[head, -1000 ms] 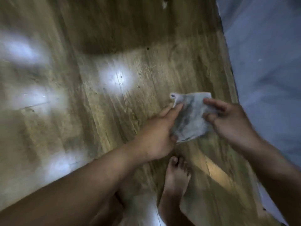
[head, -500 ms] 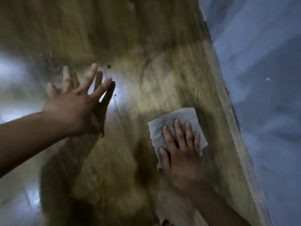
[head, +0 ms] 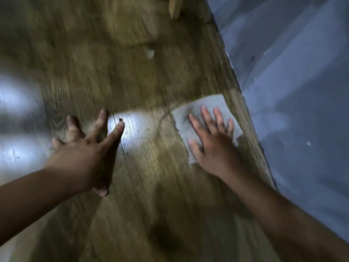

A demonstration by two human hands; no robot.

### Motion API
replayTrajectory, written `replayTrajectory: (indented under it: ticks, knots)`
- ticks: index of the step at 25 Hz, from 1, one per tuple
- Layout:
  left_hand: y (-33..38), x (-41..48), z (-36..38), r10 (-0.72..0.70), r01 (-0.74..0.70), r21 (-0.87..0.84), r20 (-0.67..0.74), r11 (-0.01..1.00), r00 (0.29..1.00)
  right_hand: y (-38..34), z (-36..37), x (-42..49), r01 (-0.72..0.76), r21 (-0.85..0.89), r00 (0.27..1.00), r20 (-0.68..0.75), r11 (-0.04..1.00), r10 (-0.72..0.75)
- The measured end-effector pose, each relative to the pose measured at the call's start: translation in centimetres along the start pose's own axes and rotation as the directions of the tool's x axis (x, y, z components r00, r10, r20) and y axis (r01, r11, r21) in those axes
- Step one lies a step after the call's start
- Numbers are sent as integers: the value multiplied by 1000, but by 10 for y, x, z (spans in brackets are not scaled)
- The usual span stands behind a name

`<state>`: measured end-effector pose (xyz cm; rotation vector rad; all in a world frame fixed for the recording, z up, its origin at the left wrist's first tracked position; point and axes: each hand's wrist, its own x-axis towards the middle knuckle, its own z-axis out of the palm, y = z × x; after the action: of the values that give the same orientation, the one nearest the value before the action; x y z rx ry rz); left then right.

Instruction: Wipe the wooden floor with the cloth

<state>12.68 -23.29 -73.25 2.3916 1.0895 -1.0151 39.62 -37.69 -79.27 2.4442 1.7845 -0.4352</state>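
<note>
One grey, smudged cloth (head: 213, 106) flat on wooden floor (head: 151, 186)

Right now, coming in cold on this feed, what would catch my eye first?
First comes the right hand, pressed flat on the pale grey cloth, at the right close to the blue-grey wall. At the left, the left hand is spread wide, fingers splayed, low over the wooden floor. Between them a bright glare patch shines on the boards.
</note>
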Motion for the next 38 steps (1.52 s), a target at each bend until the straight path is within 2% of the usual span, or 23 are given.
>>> replayTrajectory:
  ticks: [6, 10, 12, 15, 17, 19, 21, 24, 26, 28, 29, 31, 33, 35, 37, 38]
  knots:
    - [1, -3, -3, -2, 2, -5, 44, 1000, 999, 2, -51, 167, -47, -18, 997, 56, 999, 48]
    - [4, 1, -4, -11, 11, -2, 69, 1000, 998, -8, -60, 199, -45, 32, 998, 48, 998, 43]
    - [3, 0, -5, 7, -6, -17, 82, 1000, 997, -4, -47, 161, -28, 40, 1000, 3, 999, 28]
    - [3, 0, -4, 0, 3, -35, 89, 999, 996, 4, -16, 27, -79, 101, 995, -51, 992, 84]
    - [4, 2, -3, 2, 2, -44, 78, 999, 997, 2, 6, -74, -116, 61, 992, -46, 991, 118]
    - [5, 2, -3, 11, -7, -51, 70, 999, 997, 13, 14, -109, -144, 59, 989, 24, 988, 143]
    - [5, 0, -3, 25, -22, -45, 76, 999, 997, 23, 0, -66, -151, 67, 988, -29, 986, 154]
    - [3, 0, -2, 22, -18, -51, 88, 999, 996, 26, -26, 57, -99, -8, 987, -127, 995, 97]
    - [4, 0, -3, 12, -9, -39, 93, 999, 996, 29, -47, 140, -70, -16, 996, -61, 997, 69]
    - [6, 0, -3, 15, -12, -25, 86, 1000, 996, 31, -59, 175, -56, -28, 998, 1, 998, 56]
    - [6, 0, -3, 17, -15, -19, 87, 1000, 996, 34, -53, 164, -39, -35, 999, -1, 999, 39]
    - [8, 0, -5, 8, -7, -14, 95, 1000, 995, 38, -29, 72, -71, -50, 995, -79, 996, 66]
    - [8, 1, -4, 5, -3, -26, 91, 1000, 996, 27, 3, -60, -120, -71, 992, -34, 990, 118]
    - [8, 3, -3, -4, 9, -54, 94, 998, 996, 29, 19, -134, -149, -101, 988, 19, 984, 152]
    - [7, 4, -1, 4, 2, -74, 86, 997, 996, 37, 16, -106, -209, -18, 977, 29, 978, 210]
    - [5, 5, 0, 13, -5, -89, 84, 996, 996, 33, 6, -69, -195, -43, 981, -19, 980, 195]
